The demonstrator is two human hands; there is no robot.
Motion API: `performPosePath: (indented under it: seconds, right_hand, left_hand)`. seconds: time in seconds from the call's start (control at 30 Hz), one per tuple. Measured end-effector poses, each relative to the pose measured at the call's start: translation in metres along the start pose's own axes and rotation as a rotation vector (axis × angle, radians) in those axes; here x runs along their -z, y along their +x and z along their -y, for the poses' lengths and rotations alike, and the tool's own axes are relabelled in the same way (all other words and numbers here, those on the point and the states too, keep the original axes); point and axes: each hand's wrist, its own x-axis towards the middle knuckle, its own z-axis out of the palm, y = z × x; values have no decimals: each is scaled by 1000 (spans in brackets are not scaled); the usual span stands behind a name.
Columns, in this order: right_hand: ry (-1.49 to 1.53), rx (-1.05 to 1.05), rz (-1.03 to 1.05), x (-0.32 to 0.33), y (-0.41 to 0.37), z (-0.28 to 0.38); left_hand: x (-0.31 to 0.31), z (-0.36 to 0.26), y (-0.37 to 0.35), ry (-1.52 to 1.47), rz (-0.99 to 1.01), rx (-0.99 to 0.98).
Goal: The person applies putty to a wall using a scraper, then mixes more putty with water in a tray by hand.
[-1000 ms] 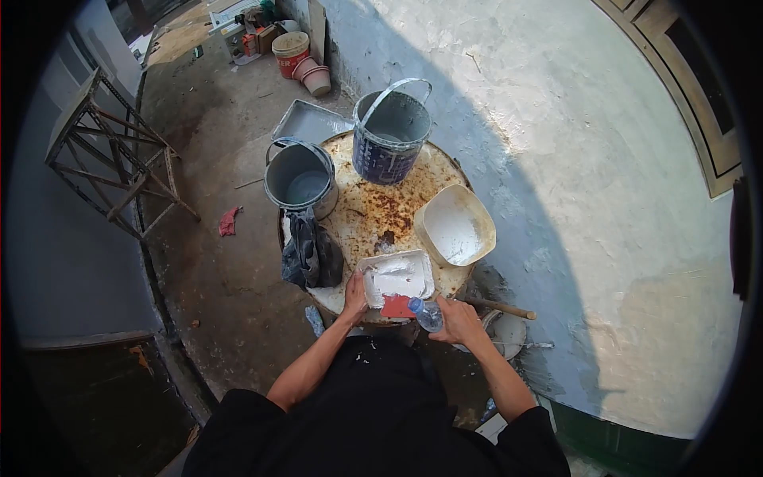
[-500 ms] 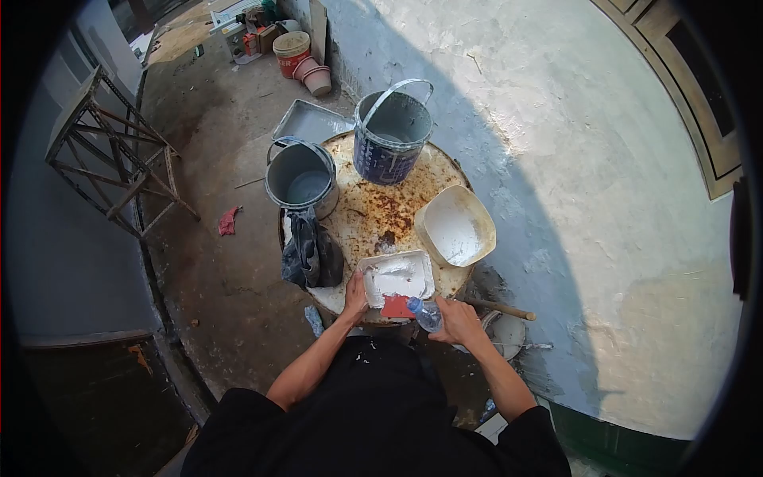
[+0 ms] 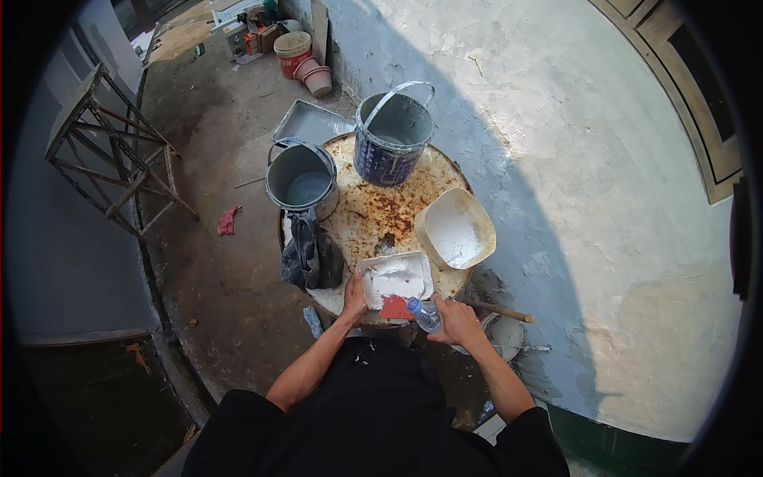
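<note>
At the front of a rusty round drum top (image 3: 369, 171) sits a small white tray (image 3: 433, 278) with white paste inside. My left hand (image 3: 354, 299) grips its left side, the fingers against the wall. In my right hand (image 3: 458, 321) is a clear plastic bottle (image 3: 427, 316), tilted so its blue neck points at the tray's near right corner. A flat red piece (image 3: 396, 308) lies at the tray's near edge, just left of the bottle neck. Right behind the tray stands a cream tub (image 3: 486, 253) with white material in it.
Two paint buckets stand on the drum, a blue one (image 3: 383, 163) at the back and a grey one (image 3: 324, 208) at left. Dark cloth (image 3: 306, 253) hangs below the grey bucket. A wooden handle (image 3: 505, 311) juts out at right, near the plastered wall (image 3: 548, 199). A metal stand (image 3: 119, 151) is far left.
Almost nothing differs. Both hands keep their hold, and the view has shifted very slightly.
</note>
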Motion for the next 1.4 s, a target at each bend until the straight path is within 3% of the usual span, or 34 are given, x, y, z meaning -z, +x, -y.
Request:
performPosePath:
  seconds: [0.5, 0.8, 1.03, 1.17, 1.4]
  right_hand:
    - [17, -22, 29, 6, 3, 2]
    - [349, 54, -438, 38, 3, 12]
    - [533, 138, -855, 73, 75, 47]
    - [528, 286, -899, 72, 144, 67]
    - [616, 243, -824, 20, 213, 61]
  left_hand:
    - [-6, -15, -5, 47, -9, -7]
    - [5, -9, -6, 90, -21, 14]
    - [13, -13, -13, 115, 13, 25]
    - [24, -10, -19, 88, 6, 59]
    - [45, -2, -21, 86, 5, 94]
